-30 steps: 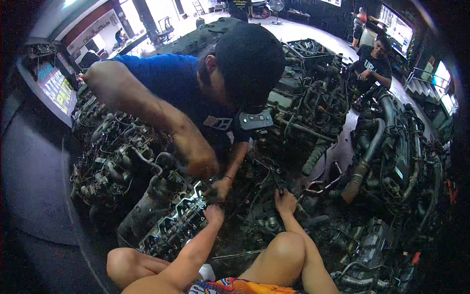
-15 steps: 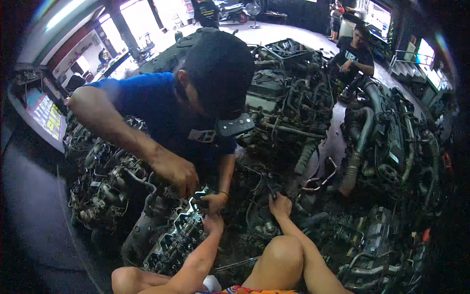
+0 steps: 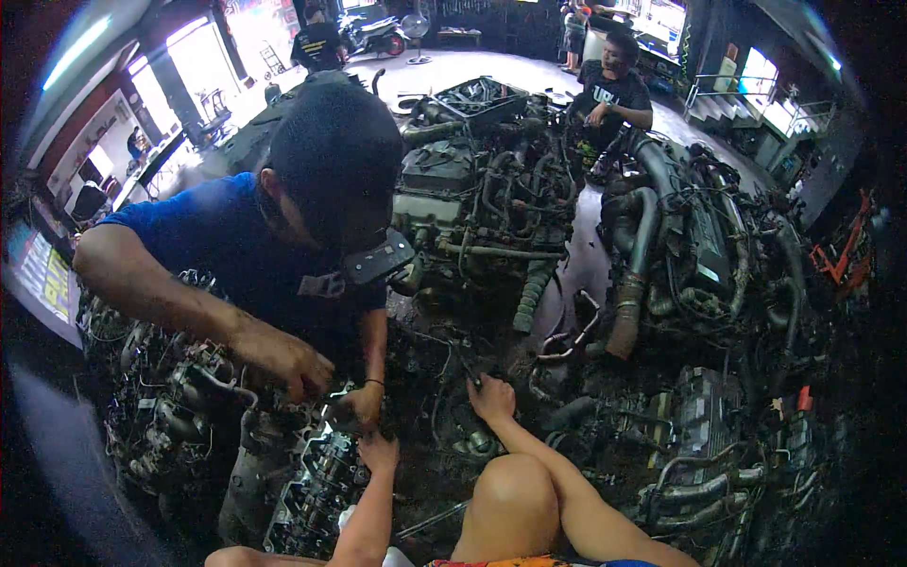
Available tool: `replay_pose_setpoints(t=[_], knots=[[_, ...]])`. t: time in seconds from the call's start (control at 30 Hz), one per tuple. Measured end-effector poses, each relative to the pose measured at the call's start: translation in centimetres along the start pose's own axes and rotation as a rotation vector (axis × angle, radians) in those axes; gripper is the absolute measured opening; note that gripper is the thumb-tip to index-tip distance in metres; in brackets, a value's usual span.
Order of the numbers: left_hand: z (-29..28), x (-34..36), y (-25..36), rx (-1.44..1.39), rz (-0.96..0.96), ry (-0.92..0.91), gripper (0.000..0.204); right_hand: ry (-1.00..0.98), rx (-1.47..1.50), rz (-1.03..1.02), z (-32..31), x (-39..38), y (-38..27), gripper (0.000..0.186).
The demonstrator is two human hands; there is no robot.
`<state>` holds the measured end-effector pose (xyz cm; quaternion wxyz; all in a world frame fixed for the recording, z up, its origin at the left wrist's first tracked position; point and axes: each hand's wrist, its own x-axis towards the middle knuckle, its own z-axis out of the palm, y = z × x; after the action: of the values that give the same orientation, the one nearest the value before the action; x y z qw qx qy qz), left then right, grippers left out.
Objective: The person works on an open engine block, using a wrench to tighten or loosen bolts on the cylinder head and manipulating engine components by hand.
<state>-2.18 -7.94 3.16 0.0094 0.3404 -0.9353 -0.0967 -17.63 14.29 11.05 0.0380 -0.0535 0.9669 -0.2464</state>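
Observation:
My left hand (image 3: 380,453) is at the right edge of a bare engine cylinder head (image 3: 319,482), just below a co-worker's hand (image 3: 363,406). Its fingertips are too dim to tell whether they grip anything. My right hand (image 3: 492,399) is closed around a slim dark tool (image 3: 462,361) that points away to the upper left; its exact kind is unclear. The co-worker, in a blue shirt and dark cap, leans over the far end of the cylinder head. The co-worker's other hand (image 3: 295,364) is closed above it, holding something I cannot make out.
My bent knee (image 3: 515,501) rises between my arms. Greasy engines surround us, one (image 3: 453,180) ahead and another with large metal pipes (image 3: 647,227) to the right. A metal rod (image 3: 435,518) lies beside my knee. Another person (image 3: 612,99) sits beyond the engines.
The view has swung right, so the scene sits farther left. My left hand still rests by the co-worker's hand, and my right hand keeps hold of the dark tool.

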Motion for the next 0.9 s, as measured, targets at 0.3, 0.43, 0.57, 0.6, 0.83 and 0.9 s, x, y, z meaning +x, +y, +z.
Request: replay_pose_setpoints(t=[0.3, 0.43, 0.57, 0.6, 0.83, 0.9], knots=[[0.4, -1.9, -1.9, 0.043, 0.176, -0.192, 0.057, -0.14, -0.036, 0.091, -0.5, -0.2, 0.0, 0.039], [-2.8, 0.3, -2.9, 0.214, 0.531, -0.486, 0.055, 0.074, -0.045, -0.072, 0.9, -0.2, 0.9, 0.039], [-12.6, 5.0, -5.7, 0.428, 1.05, -0.734, 0.043, -0.144, -0.043, 0.074, -0.2, 0.4, -1.7, 0.04], [-15.1, 5.8, -4.9, 0.42, 1.074, -0.731, 0.04, -0.085, -0.057, 0.073, -0.8, 0.5, -0.8, 0.042], [-23.4, 5.1, -14.5, 0.459, 0.747, -0.686, 0.039, -0.031, -0.09, 0.001, -0.3, 0.9, 1.3, 0.039], [-24.6, 1.5, -17.8, 0.412, 0.581, -0.678, 0.041, -0.037, -0.04, 0.011, 0.0, 0.4, 1.5, 0.04]])
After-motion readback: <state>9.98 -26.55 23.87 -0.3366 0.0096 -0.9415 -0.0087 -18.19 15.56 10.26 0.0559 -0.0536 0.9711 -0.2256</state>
